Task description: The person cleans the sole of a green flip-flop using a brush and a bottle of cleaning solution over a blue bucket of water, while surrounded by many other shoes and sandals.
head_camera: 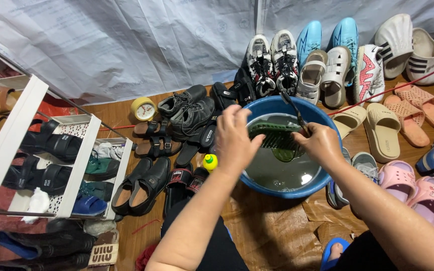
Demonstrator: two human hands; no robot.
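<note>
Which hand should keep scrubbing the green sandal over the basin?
Probably the right hand: it already grips the brush against the green sandal. The left hand clasps the sandal's other end above the blue basin, steadying it.

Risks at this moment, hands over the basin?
1. Left hand and right hand scrub a green sandal over a water-filled blue basin; splashes could wet the black shoes beside it.
2. The yellow-capped bottle by the left forearm may get knocked over.
</note>
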